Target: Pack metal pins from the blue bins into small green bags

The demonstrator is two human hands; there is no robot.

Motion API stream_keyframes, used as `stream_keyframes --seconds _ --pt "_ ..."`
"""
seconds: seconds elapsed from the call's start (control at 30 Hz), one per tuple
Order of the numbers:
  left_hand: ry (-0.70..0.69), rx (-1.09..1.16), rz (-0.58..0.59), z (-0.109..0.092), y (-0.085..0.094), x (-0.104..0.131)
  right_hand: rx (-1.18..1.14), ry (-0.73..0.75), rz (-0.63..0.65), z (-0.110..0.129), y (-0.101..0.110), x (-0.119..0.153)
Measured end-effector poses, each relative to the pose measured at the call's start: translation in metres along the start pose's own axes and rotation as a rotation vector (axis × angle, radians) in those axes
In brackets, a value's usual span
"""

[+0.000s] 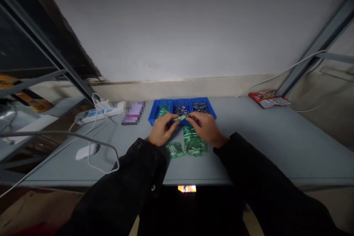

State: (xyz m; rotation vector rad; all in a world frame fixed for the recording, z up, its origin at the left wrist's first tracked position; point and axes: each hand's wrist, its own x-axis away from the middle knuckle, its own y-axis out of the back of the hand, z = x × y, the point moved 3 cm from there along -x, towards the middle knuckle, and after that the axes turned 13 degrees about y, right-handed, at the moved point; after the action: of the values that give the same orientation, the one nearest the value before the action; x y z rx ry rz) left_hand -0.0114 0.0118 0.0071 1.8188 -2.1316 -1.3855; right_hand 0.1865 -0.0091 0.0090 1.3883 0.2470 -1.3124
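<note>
A small green packet (181,118) is pinched between my two hands, above the front edge of a blue three-part tray (181,101). My left hand (162,129) grips its left end, my right hand (206,127) its right end. The tray's left compartment holds green packets (163,109), the middle one dark metal pieces (181,110), the right one dark cylindrical pieces (200,108). On the table below my hands lie several green packets with pale pieces inside (193,148); another packet (174,149) is at their left.
On the grey table (262,143), a power strip (102,113), cables, a white mouse-like object (86,151) and a pixelated purple item (133,113) lie left. A red snack bag (268,99) lies at the back right. A lit screen (187,188) shows below the front edge.
</note>
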Motion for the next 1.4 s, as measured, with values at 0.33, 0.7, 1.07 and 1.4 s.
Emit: stream_keyframes --seconds 0.33,0.7,1.07,1.4 --pt "0.031 -0.015 0.027 -0.0026 0.0002 0.0 -0.041 -0.002 0.042 0.0019 -0.0007 -0.0004" --pt "0.064 -0.083 0.03 -0.0015 -0.0001 0.0022 -0.046 -0.009 0.071 0.0014 -0.0015 0.0006" --pt "0.058 -0.089 0.023 -0.0032 -0.0006 0.004 -0.043 0.001 0.08 0.0019 -0.0017 -0.0001" --pt "0.048 -0.084 0.028 -0.0023 -0.0015 0.0044 -0.041 0.005 0.083 0.0004 -0.0028 0.001"
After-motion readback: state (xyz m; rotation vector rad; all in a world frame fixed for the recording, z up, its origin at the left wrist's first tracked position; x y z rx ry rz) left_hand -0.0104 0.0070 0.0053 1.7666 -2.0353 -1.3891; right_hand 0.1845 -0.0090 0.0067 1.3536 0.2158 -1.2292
